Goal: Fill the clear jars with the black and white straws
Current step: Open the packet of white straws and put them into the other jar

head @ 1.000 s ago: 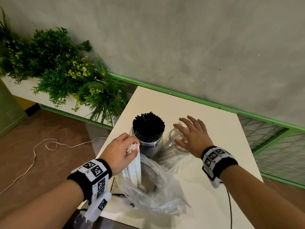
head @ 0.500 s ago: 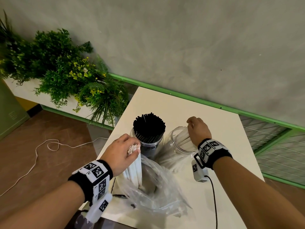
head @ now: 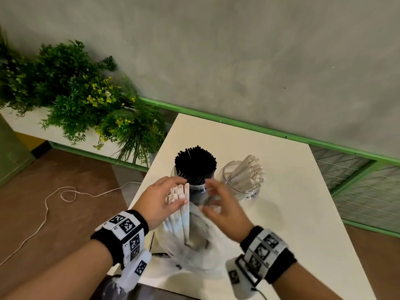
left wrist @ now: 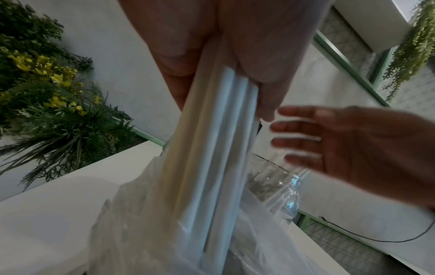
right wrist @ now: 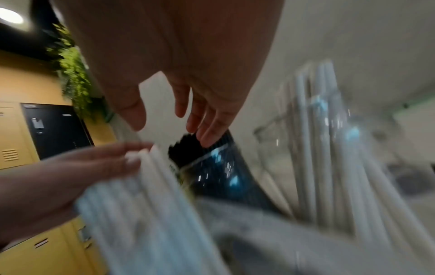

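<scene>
Two clear plastic jars stand near the middle of the square white table (head: 292, 213) in the head view: the left jar (head: 195, 189) is packed with thin black straws (head: 195, 162), while the right jar (head: 242, 185) holds only a leaning cluster of wide white paper straws (head: 252, 172), so it looks partly filled. Below them, at lower centre, a crumpled clear plastic bag (head: 194, 252) slumps on the tabletop. The left hand (head: 160, 201) is clenched around a bundle of white straws (head: 179, 210) whose lower ends are inside the bag. The right hand (head: 223, 210), blurred, hovers just beside that bundle with fingers spread, grasping nothing. The risk, as I judge it, is that a loose handover lets straws slip and scatter, or the bag snags and drags against the black-straw jar, tipping it.
</scene>
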